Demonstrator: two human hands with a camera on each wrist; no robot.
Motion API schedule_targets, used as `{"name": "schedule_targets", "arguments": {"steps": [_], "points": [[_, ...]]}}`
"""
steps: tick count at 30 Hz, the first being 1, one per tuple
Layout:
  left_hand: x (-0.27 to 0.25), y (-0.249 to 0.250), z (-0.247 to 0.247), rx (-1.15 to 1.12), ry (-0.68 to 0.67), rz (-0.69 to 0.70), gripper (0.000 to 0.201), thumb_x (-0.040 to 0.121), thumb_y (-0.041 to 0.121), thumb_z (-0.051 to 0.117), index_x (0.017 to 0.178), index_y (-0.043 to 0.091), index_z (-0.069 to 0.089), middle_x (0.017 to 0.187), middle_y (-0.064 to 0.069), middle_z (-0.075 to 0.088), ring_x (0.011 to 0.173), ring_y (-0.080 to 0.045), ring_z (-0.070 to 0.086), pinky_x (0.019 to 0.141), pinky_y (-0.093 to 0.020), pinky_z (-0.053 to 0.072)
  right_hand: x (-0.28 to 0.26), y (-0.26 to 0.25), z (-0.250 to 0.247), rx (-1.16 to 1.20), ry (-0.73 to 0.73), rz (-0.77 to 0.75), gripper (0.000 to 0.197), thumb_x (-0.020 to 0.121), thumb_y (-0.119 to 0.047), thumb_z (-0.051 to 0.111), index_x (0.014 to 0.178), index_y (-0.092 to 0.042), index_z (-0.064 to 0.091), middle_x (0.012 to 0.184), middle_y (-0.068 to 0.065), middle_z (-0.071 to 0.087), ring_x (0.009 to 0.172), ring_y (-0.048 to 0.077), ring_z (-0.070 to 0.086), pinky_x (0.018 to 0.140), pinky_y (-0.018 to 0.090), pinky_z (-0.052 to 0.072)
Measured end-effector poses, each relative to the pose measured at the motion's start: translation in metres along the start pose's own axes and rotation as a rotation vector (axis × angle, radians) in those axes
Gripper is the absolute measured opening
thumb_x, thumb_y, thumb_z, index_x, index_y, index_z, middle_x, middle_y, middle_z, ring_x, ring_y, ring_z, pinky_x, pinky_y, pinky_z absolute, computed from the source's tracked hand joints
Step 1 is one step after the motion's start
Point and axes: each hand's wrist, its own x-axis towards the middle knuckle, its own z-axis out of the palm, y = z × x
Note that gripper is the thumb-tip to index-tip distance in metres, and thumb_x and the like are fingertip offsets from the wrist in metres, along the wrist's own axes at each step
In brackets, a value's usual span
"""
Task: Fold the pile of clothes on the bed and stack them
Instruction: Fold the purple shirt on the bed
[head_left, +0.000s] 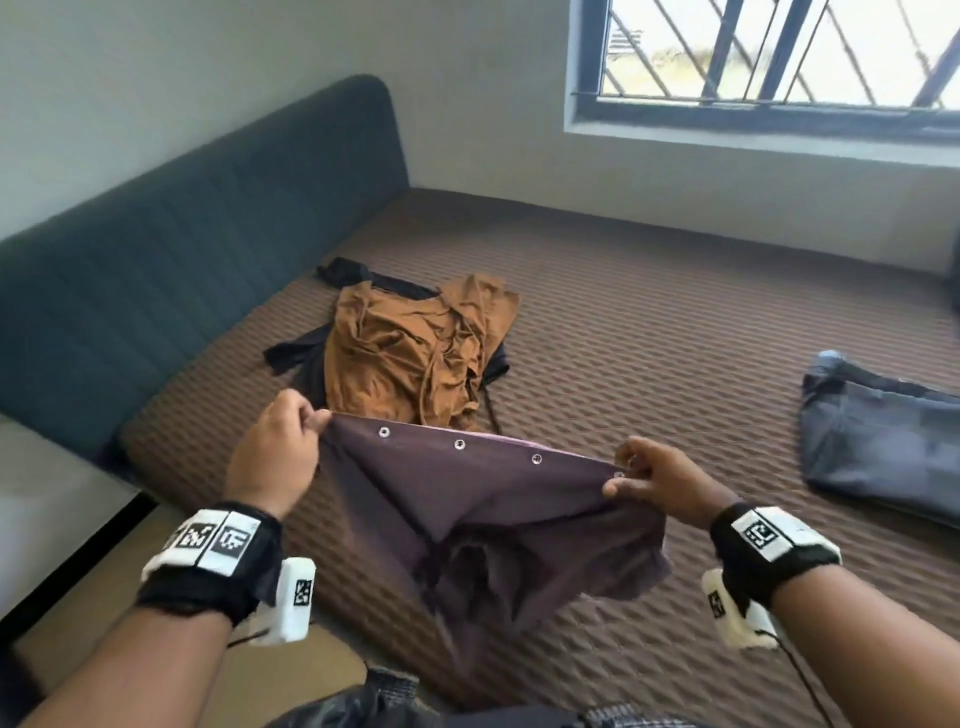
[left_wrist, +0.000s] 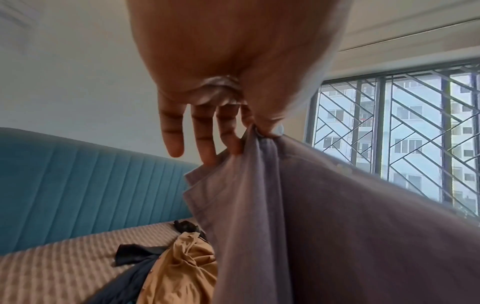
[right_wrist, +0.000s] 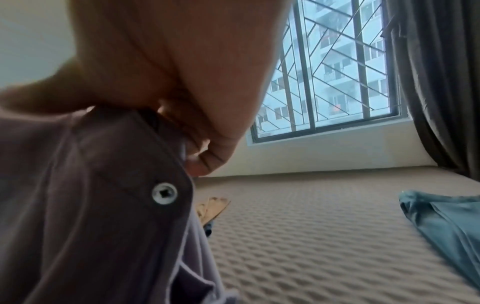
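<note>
A person's left hand (head_left: 275, 457) and right hand (head_left: 662, 480) are each pinching one end of a purple snap-button garment (head_left: 483, 519), holding its snap edge stretched between them above the brown quilted bed (head_left: 675, 322). Beyond it, a crumpled orange garment (head_left: 415, 348) is lying on black clothing (head_left: 306, 358). A folded grey garment (head_left: 883, 441) is lying well apart, to the right.
</note>
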Motion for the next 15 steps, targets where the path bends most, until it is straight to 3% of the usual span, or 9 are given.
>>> {"name": "schedule_targets", "arguments": {"steps": [2,3,5,6,8,10,12,13,15], "points": [[0.004,-0.009,0.006,-0.028,-0.010,-0.050,0.019,0.099,0.024,0.055,0.098,0.006,0.050,0.095,-0.032,0.064,0.092,-0.052,0.061,0.071,-0.050,0.042,0.001,-0.009,-0.012,-0.246,-0.174,0.035,0.050,0.061,-0.032,0.092,0.099,-0.021,0.061,0.084,-0.007,0.065,0.075,0.005,0.057,0.070,0.025,0.047],[0.005,-0.010,0.010,-0.053,-0.024,-0.070,0.021,0.100,0.026,0.054,0.101,0.005,0.050,0.097,-0.034,0.064,0.094,-0.053,0.060,0.071,-0.049,0.041,0.000,-0.010,-0.014,-0.361,-0.238,0.038,0.047,0.061,-0.023,0.088,0.100,-0.020,0.062,0.090,-0.006,0.065,0.082,0.010,0.059,0.073,0.026,0.046],[0.008,-0.006,0.016,-0.181,-0.034,-0.111,0.025,0.101,0.027,0.052,0.105,0.002,0.050,0.104,-0.033,0.063,0.100,-0.051,0.059,0.076,-0.047,0.041,-0.002,-0.006,-0.017,-0.474,-0.229,0.042,0.030,0.065,-0.002,0.073,0.083,-0.022,0.060,0.088,-0.003,0.058,0.085,0.019,0.056,0.071,0.021,0.041],[0.011,-0.003,0.020,-0.276,-0.037,-0.121,0.025,0.101,0.027,0.052,0.106,0.002,0.051,0.104,-0.029,0.063,0.101,-0.047,0.059,0.077,-0.044,0.040,-0.004,-0.001,-0.020,-0.474,-0.161,0.050,0.038,0.066,0.006,0.067,0.074,-0.028,0.054,0.086,-0.003,0.052,0.085,0.022,0.053,0.070,0.020,0.038],[0.016,0.000,0.022,-0.517,-0.064,-0.101,0.020,0.102,0.029,0.051,0.100,0.009,0.052,0.092,-0.016,0.060,0.091,-0.032,0.058,0.073,-0.039,0.037,-0.008,0.001,-0.026,-0.412,0.102,0.029,0.052,0.063,0.020,0.058,0.074,-0.030,0.049,0.089,0.004,0.048,0.089,0.032,0.053,0.074,0.025,0.036],[0.020,0.010,0.014,-0.817,-0.035,-0.052,0.015,0.099,0.037,0.052,0.088,0.025,0.052,0.078,0.000,0.050,0.074,-0.017,0.048,0.067,-0.036,0.037,-0.013,-0.005,-0.034,-0.322,0.402,-0.017,0.051,0.061,0.027,0.051,0.085,-0.019,0.054,0.096,0.012,0.052,0.096,0.037,0.054,0.082,0.026,0.035],[0.028,0.024,-0.003,-1.046,0.062,-0.041,0.019,0.102,0.035,0.049,0.083,0.031,0.050,0.069,0.010,0.048,0.064,-0.006,0.042,0.060,-0.031,0.040,-0.017,-0.024,-0.040,-0.158,0.676,0.005,0.048,0.073,0.023,0.052,0.103,-0.013,0.055,0.111,0.010,0.053,0.101,0.027,0.055,0.089,0.025,0.040],[0.034,0.032,-0.010,-1.126,0.098,-0.051,0.022,0.105,0.030,0.045,0.083,0.029,0.048,0.065,0.014,0.049,0.061,-0.003,0.043,0.057,-0.026,0.042,-0.018,-0.033,-0.041,-0.039,0.735,0.053,0.046,0.080,0.018,0.055,0.114,-0.013,0.054,0.115,0.006,0.053,0.097,0.017,0.056,0.087,0.017,0.043],[0.043,0.041,-0.015,-1.176,0.125,-0.050,0.024,0.107,0.024,0.040,0.084,0.026,0.045,0.064,0.014,0.053,0.060,-0.002,0.046,0.058,-0.022,0.043,-0.018,-0.035,-0.028,0.204,0.624,0.175,0.043,0.082,0.015,0.064,0.119,-0.006,0.057,0.098,0.000,0.061,0.080,0.006,0.059,0.066,0.005,0.045]]}}
